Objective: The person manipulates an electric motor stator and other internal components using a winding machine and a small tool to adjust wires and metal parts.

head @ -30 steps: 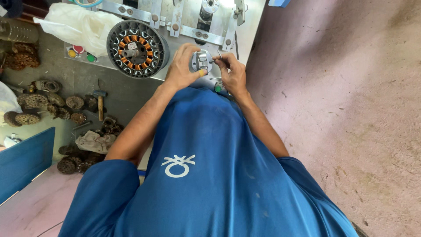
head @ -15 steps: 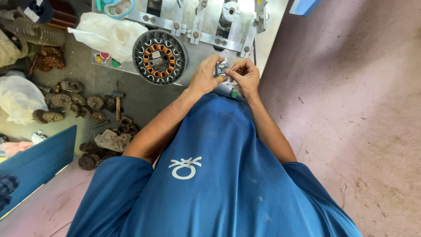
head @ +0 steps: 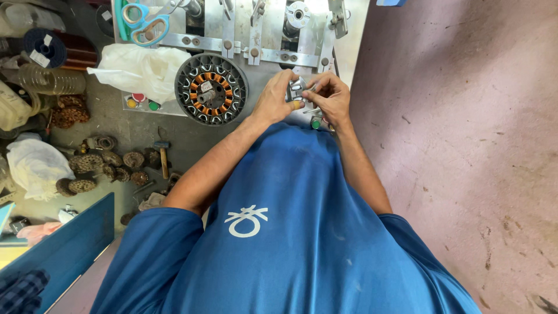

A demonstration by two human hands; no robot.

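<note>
Both hands meet at the near edge of the grey metal bench point(head: 349, 35), over a small silvery metal part point(head: 295, 91) that they hold between them. The left hand point(head: 274, 99) has its fingers curled around the left side of the part, the thumb tip showing just under it; the right hand point(head: 326, 94) pinches the part's right side with bent fingers. The part is mostly covered by the fingers, so its shape is hard to make out. Just near of the hands a small green round button point(head: 315, 123) peeks out, half hidden by the right wrist. Left of the hands, close to the left hand, lies a round grey motor stator with orange copper windings point(head: 211, 89). Farther left sits a crumpled white plastic bag point(head: 139, 70), and beyond it blue-handled scissors point(head: 142, 23). The bench's far side carries metal brackets and bolts, cut off by the top edge. On the floor to the left lie scattered brown wire coils point(head: 87, 166) and a small hammer point(head: 163, 156). The person's blue shirt hides the bench's near edge.
</note>
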